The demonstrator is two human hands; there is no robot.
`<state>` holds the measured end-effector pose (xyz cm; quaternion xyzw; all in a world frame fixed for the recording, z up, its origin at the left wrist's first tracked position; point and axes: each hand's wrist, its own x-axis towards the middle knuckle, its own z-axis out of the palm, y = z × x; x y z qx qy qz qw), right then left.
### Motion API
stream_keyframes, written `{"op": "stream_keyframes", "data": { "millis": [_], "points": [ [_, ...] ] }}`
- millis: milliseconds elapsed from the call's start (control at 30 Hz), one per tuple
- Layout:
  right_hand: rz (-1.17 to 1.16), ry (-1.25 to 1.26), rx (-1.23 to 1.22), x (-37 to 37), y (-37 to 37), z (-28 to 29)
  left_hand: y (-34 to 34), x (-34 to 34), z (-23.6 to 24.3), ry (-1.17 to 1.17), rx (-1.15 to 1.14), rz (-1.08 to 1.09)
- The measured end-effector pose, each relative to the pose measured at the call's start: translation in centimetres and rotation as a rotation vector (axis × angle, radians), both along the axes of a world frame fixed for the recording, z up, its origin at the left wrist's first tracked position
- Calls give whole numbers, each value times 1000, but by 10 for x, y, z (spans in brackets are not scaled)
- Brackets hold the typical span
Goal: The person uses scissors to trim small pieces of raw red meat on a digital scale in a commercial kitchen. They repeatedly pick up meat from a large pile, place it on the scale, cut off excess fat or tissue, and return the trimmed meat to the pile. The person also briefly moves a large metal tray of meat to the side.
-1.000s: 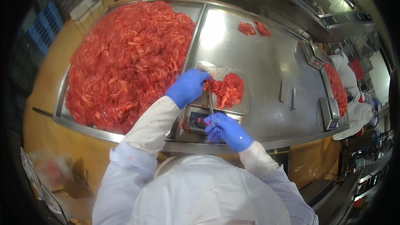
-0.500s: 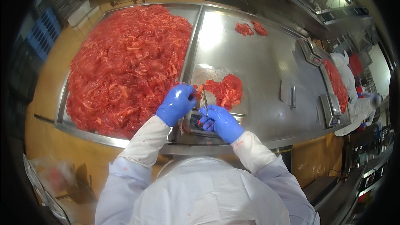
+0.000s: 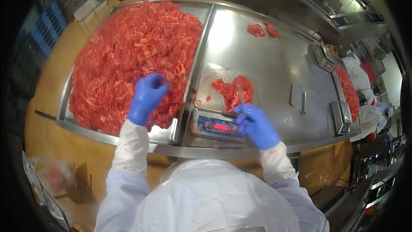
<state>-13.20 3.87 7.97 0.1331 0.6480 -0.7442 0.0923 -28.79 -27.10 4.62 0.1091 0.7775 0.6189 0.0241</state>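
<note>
My left hand (image 3: 149,99), in a blue glove, hovers over the near right part of a large heap of raw red meat (image 3: 133,47). Its fingers are curled together, slightly blurred; what they hold, if anything, is hidden. On the right, my blue-gloved right hand (image 3: 256,124) is closed around a slim metal tool (image 3: 240,94) pointing away from me; its exact kind is unclear. The tool's tip lies against a piece of meat (image 3: 231,94) on the metal plate of a scale (image 3: 210,71). A lit red display (image 3: 218,126) shows at the scale's front.
Small meat scraps (image 3: 201,100) lie left of the piece. Two meat portions (image 3: 262,30) rest at the steel table's far side. A metal divider (image 3: 198,56) separates the heap from the scale. Another scale (image 3: 340,115) and a person in white (image 3: 370,118) are at right.
My left hand has moved left from the scale to above the heap. My right hand has shifted right with the tool, uncovering the scale's display. The meat piece stays on the plate.
</note>
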Motion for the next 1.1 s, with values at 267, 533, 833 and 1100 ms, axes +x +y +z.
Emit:
{"op": "stream_keyframes", "data": {
  "millis": [267,533,833,1100],
  "points": [
    [-270,161,-144,17,77,-13,-15,-16,-24,210,-713,5],
    [-406,308,436,-73,14,-48,148,29,-33,410,-524,-402],
    [-356,309,434,-91,40,-29,86,-33,-2,46,20,-399],
    [68,257,103,-39,3,10,24,-17,-78,-76,-642,-307]
  ]
}}
